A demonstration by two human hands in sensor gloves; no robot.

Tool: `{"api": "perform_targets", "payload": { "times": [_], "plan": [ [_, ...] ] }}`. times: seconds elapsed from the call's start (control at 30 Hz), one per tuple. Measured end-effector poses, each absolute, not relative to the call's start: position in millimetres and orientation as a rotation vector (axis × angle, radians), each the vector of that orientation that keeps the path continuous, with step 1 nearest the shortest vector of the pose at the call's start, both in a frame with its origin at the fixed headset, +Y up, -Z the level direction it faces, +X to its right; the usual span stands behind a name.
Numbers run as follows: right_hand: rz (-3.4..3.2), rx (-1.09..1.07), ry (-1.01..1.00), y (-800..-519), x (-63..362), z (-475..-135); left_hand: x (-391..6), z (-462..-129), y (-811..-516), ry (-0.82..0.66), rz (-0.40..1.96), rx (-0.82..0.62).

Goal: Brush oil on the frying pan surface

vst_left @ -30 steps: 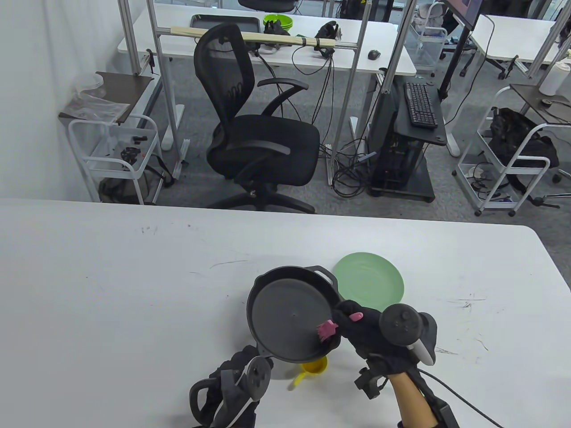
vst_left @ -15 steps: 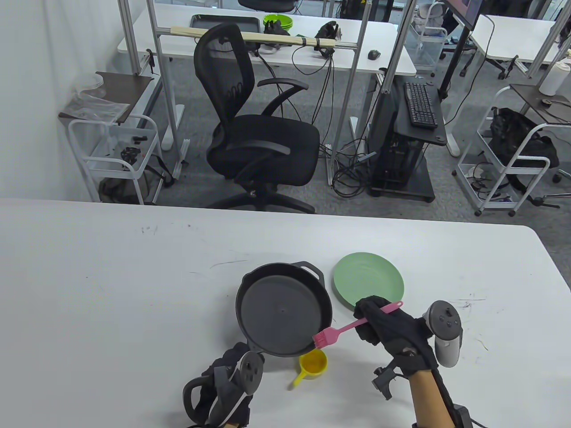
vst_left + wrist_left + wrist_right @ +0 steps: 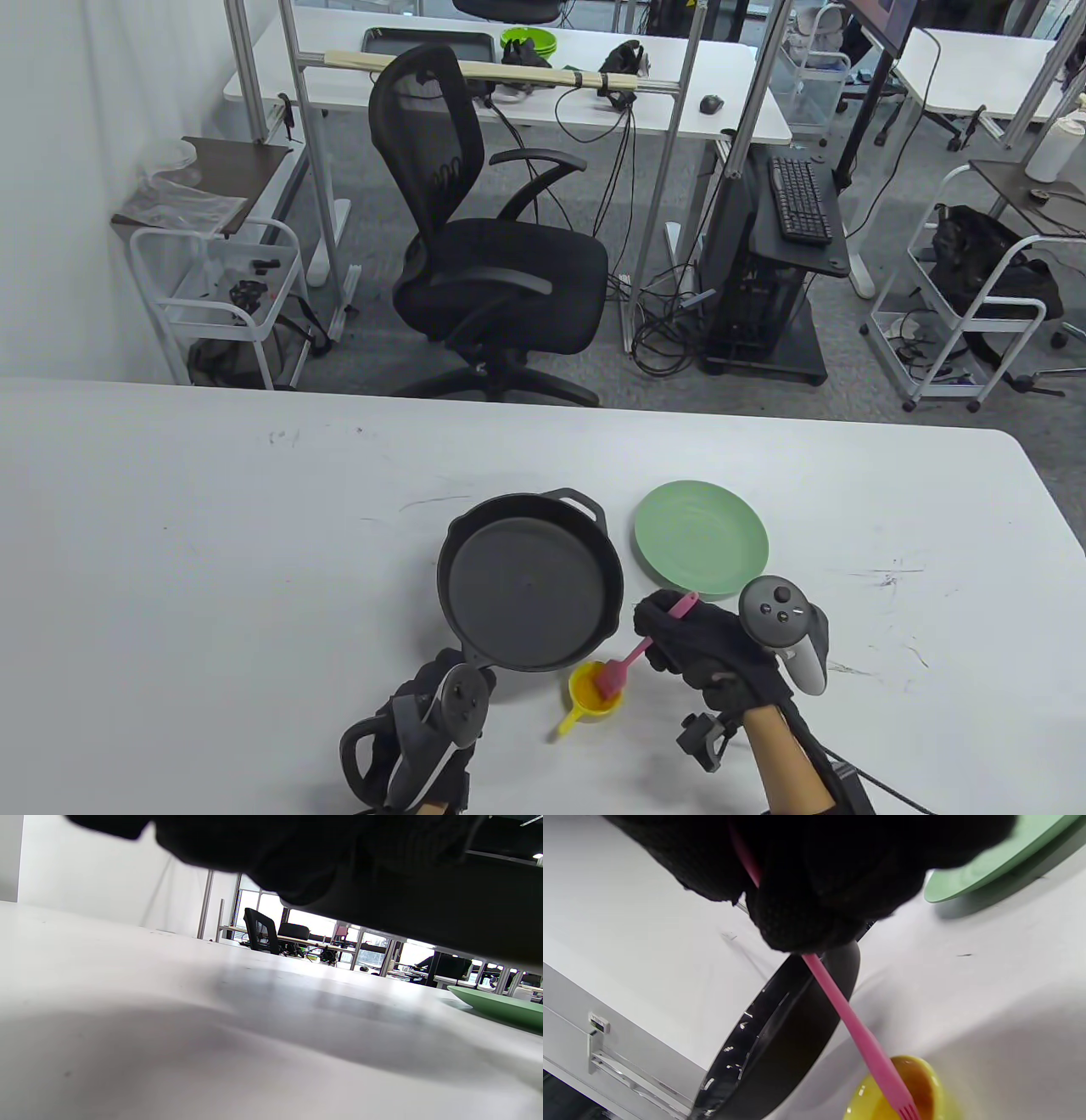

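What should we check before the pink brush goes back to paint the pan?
1. Right hand grips the brush: ok.
2. Brush head dipped in the yellow cup: ok.
3. Oil actually on the bristles: cannot tell.
4. Left hand holds the pan handle: cannot tell, the tracker hides the fingers.
5. Pan surface free of other things: ok.
6. Green plate apart from the pan: ok.

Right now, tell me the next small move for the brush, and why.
Probably lift the brush out of the yellow cup and carry it left over the pan. The right hand grips its pink handle, the bristles sit down in the cup's oil, and the left hand holds the pan's handle beside it.
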State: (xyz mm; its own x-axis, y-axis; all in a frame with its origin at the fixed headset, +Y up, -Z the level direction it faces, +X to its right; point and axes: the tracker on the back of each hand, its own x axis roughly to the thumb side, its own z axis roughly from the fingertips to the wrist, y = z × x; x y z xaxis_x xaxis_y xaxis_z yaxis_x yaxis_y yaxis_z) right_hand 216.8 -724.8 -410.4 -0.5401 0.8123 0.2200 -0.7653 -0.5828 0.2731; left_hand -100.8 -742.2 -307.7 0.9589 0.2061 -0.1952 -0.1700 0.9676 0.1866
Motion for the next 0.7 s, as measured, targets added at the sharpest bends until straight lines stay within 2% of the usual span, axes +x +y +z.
{"api": "perform_targets", "payload": {
  "times": [0.23,0.7],
  "plan": [
    [2.183,0.404,0.195,-733.2,211.1,-411.2,-98.9,-306.8,-741.7,0.200,0.188,0.171],
    [2.158,0.446,0.188,-731.7,209.3,-409.6,-98.9,-306.1,-740.8,0.201,0.190,0.172]
  ]
}}
